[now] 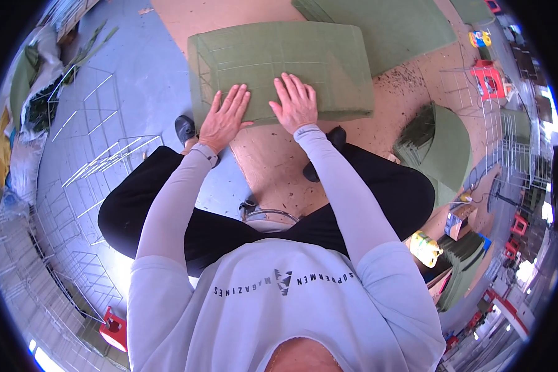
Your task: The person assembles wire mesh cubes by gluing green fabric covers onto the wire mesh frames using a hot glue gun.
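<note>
A green mesh-covered wire frame (pixel 279 68) lies in front of me, its thin wires showing faintly through the fabric. My left hand (pixel 224 116) rests on the near left part of the cover, palm down with its fingers stretched out. To the right of it, my right hand (pixel 294 102) also presses flat on the green mesh, fingers straight and thumb apart. Neither hand grips anything. The underside of the frame is hidden.
Bare wire frames (pixel 105 155) stand at the left. Green sheets (pixel 390 31) lie beyond at the far right, and a rounded green piece (pixel 446 149) is nearer on the right. Red stools (pixel 488 80) and a yellow bottle (pixel 425 248) are also on the right.
</note>
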The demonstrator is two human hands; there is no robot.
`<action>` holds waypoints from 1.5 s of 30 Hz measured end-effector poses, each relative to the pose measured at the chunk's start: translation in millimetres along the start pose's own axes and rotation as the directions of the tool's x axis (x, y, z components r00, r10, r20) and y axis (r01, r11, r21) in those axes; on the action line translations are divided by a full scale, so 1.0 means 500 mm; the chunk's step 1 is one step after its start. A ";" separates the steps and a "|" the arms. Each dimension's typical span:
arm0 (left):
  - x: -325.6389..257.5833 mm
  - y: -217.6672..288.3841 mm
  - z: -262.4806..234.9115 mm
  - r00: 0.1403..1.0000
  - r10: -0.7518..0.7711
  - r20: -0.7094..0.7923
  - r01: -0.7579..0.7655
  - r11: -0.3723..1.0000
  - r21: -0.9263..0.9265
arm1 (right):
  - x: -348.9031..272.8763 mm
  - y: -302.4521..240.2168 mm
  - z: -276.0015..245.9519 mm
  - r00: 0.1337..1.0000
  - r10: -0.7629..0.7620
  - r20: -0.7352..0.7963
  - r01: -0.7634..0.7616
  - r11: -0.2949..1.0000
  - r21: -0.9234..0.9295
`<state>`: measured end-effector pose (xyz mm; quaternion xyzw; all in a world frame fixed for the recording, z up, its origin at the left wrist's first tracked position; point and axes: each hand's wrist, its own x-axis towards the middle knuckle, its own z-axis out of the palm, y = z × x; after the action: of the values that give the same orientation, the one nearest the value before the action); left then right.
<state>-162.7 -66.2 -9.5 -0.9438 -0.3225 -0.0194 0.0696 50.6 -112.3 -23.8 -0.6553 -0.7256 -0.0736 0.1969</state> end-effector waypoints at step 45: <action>-0.007 0.014 0.003 0.998 -0.042 -0.036 0.042 0.999 -0.020 | -0.037 -0.026 -0.001 0.966 0.254 0.053 -0.250 0.965 -0.076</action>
<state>-161.1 -73.7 -12.1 -0.9369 -0.3408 -0.0411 0.0657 38.9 -131.2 -28.7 -0.7506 -0.6390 -0.0524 0.1595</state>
